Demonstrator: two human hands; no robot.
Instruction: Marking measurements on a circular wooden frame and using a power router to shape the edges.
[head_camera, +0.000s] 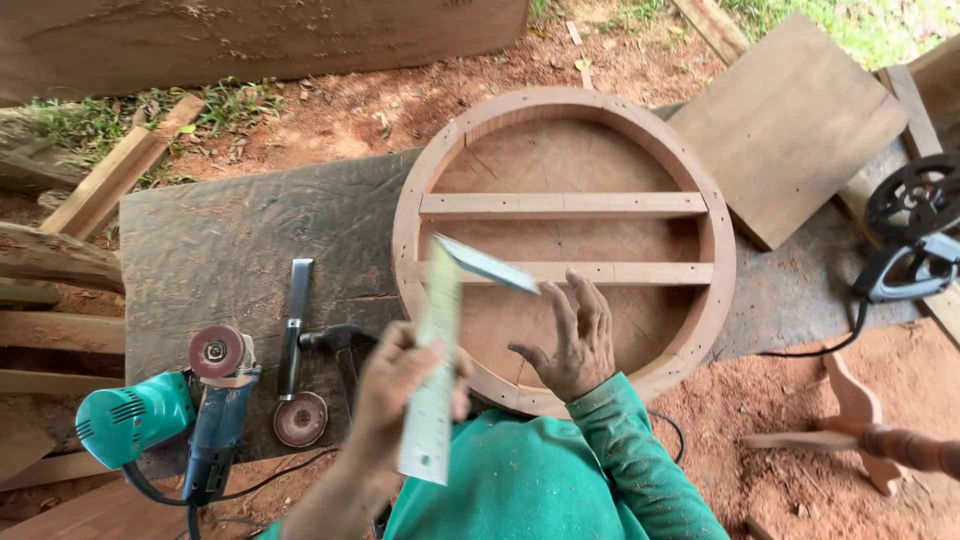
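- Left hand (400, 385): lower centre of the frame, fingers closed around the long arm of a metal try square (432, 400). The long arm runs up from the hand; the short arm branches rightward at the top and appears blurred.
- Right hand (572, 345): just right of centre, fingers spread wide, holding nothing. The fingertips rest on or just above the lower part of the round wooden frame (410, 215); contact cannot be confirmed.
- Round wooden frame: centre to upper centre of the frame, lying flat on a dark, worn workbench (220, 250). Two straight wooden crossbars (560, 205) span the inside of the ring, one above the other. The short arm of the square is seen over the lower crossbar.
- Both forearms wear green sleeves (520, 490) at the bottom centre.
- Lower left: a teal angle grinder (130, 420) with a sanding disc lies at the bench edge, its cord trailing down.
- Left of centre: a dark, long-bodied tool (297, 320) lies on the bench, with a loose sanding disc (300, 418) at its lower end.
- Upper right: a square wooden board (790, 125) rests partly on the bench.
- Right edge: a black power tool (915, 240) with a cord.
- Lower right: a turned wooden piece (900, 445) on the red soil.
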